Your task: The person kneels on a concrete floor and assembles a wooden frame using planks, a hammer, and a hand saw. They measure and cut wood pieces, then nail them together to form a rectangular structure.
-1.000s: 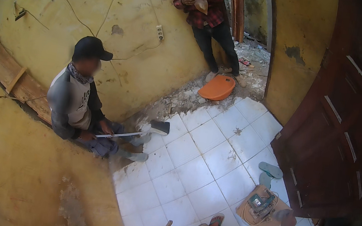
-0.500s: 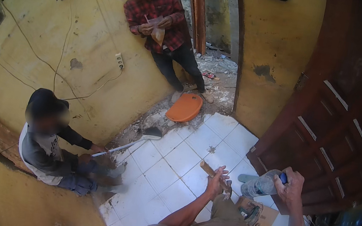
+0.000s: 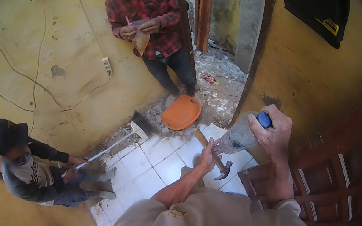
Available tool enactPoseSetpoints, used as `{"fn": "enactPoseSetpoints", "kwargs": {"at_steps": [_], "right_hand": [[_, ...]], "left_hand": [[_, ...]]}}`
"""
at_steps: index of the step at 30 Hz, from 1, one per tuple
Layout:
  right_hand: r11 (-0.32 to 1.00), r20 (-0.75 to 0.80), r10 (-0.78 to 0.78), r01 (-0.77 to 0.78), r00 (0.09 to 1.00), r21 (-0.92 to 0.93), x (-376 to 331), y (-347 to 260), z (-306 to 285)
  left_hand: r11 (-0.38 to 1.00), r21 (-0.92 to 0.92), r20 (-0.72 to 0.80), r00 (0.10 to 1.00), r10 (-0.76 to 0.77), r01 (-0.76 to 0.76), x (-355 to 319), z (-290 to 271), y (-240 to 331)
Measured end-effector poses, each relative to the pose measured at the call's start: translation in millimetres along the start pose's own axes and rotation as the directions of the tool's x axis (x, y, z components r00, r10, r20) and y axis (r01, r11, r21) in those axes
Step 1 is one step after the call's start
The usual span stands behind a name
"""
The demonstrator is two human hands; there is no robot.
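Observation:
My left hand (image 3: 206, 157) is closed round the wooden handle of a claw hammer (image 3: 200, 137). The hammer's metal head points down to the right, over the tiles. Raised at the right, my right hand (image 3: 274, 131) grips a large clear plastic bottle (image 3: 236, 138) near its blue cap (image 3: 264, 119). The bottle is tilted, its base close to my left fingers and the hammer. How full it is I cannot tell.
A person in a red checked shirt (image 3: 143, 13) stands by the doorway holding a plastic bag (image 3: 141, 42). Another person (image 3: 34, 171) sits at the left with a long-handled broom (image 3: 109, 148). An orange dustpan-like piece (image 3: 181, 113) lies by rubble. A dark panelled door (image 3: 318, 192) is at right.
My right hand has lifted the bottle up and forward, toward my left hand. The hammer has turned so its head shows. My view has shifted, and the broom's head has tipped up.

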State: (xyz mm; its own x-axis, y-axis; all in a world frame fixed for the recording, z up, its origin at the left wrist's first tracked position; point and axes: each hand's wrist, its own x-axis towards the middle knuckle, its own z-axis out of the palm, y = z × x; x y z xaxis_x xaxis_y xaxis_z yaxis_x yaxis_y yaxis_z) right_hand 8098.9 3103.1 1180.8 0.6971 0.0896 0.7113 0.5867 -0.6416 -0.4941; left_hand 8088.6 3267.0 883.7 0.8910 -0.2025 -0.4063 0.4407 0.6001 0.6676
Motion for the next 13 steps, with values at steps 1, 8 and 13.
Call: {"fn": "enactPoseSetpoints", "kwargs": {"at_steps": [1,8,13], "right_hand": [[1.0,0.008,0.005,-0.006,1.0,0.03,19.6,7.9,21.6],[0.992,-0.032,0.127,-0.126,0.991,0.033,152.6,87.5,150.3],[0.967,-0.034,0.251,-0.25,0.967,0.04,252.2,131.4,203.8]], "left_hand": [[0.999,-0.05,-0.011,1.0,-0.008,0.007,15.3,-3.4,11.6],[0.959,-0.281,0.126,0.992,-0.001,0.037,181.0,-2.9,117.7],[0.993,-0.11,0.399,0.913,0.09,-0.05,305.0,-18.4,194.0]]}}
